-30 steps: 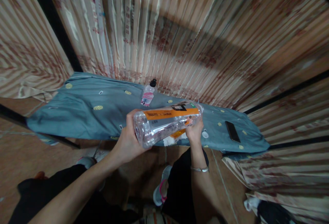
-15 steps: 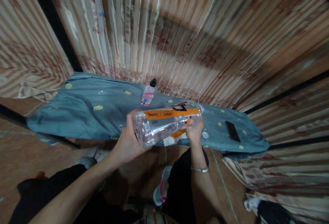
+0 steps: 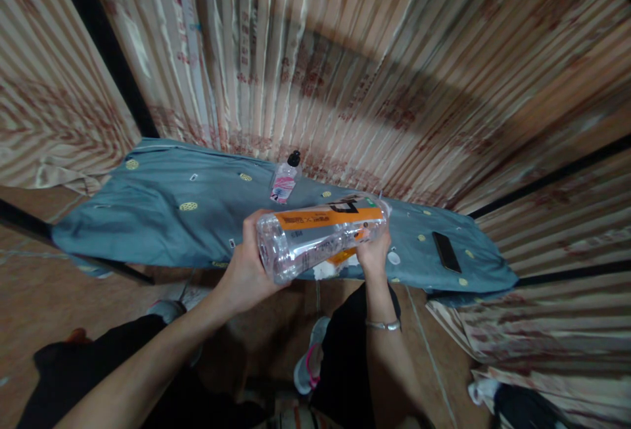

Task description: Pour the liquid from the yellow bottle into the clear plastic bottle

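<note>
A large clear plastic bottle (image 3: 320, 237) with an orange and silver label lies sideways in the air between my hands, its base toward the left. My left hand (image 3: 251, 265) is closed around the base end, fingers hidden behind it. At the other end, my right hand (image 3: 373, 251) grips near the neck, with a silver bracelet on its wrist. Below the bottle, white tissue (image 3: 325, 270) and an orange packet (image 3: 342, 257) show in part. A small round white piece (image 3: 394, 257) lies just right of my right hand.
Blue-green cloth (image 3: 162, 219) with yellow prints covers the narrow table. A clear pump bottle (image 3: 284, 180) with a black top stands behind the large bottle. A black phone (image 3: 446, 251) lies at the right. Striped curtains (image 3: 345, 74) and dark metal poles (image 3: 106, 48) enclose the space.
</note>
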A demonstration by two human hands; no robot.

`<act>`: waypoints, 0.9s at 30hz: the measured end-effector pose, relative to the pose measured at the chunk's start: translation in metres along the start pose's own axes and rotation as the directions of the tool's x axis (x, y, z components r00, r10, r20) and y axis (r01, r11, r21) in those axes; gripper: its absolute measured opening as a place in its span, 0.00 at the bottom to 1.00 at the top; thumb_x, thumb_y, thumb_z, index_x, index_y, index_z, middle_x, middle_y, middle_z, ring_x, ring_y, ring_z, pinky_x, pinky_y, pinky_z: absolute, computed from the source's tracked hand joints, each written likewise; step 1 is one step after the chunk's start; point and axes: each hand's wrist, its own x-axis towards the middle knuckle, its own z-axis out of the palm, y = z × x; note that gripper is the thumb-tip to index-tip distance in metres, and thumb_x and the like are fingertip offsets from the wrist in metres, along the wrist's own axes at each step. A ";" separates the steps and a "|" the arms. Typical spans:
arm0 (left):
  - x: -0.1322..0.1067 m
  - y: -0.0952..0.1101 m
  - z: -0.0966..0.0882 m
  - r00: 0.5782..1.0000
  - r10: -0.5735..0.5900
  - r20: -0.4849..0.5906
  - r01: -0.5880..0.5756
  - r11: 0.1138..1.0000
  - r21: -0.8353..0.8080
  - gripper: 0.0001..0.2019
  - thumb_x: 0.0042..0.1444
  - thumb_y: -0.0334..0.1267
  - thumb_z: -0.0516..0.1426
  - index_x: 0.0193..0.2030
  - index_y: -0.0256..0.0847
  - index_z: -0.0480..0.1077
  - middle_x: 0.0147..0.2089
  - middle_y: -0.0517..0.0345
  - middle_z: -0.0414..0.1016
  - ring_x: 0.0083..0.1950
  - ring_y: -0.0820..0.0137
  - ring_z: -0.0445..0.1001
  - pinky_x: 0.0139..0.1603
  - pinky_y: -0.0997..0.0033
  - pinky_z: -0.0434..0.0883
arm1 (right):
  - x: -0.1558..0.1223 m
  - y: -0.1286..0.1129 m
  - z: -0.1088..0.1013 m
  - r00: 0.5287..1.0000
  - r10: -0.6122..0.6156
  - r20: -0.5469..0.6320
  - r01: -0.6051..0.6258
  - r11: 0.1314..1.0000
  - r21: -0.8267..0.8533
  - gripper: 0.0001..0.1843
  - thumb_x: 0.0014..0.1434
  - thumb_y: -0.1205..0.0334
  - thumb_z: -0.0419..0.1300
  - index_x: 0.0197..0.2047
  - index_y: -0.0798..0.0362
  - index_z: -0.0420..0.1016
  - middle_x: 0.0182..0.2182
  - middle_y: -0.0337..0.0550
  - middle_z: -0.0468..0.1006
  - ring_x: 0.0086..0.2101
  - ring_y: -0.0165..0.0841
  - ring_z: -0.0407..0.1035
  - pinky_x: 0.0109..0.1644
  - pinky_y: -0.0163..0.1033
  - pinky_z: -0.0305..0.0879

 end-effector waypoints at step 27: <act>0.000 0.003 0.001 0.999 0.037 -0.023 -0.037 0.999 0.012 0.47 0.51 0.50 0.75 0.72 0.50 0.55 0.51 0.48 0.89 0.46 0.47 0.94 0.43 0.48 0.90 | -0.001 0.000 -0.001 0.999 0.034 0.035 -0.034 0.999 0.004 0.26 0.61 0.51 0.60 0.59 0.53 0.75 0.42 0.54 0.87 0.42 0.52 0.84 0.51 0.58 0.82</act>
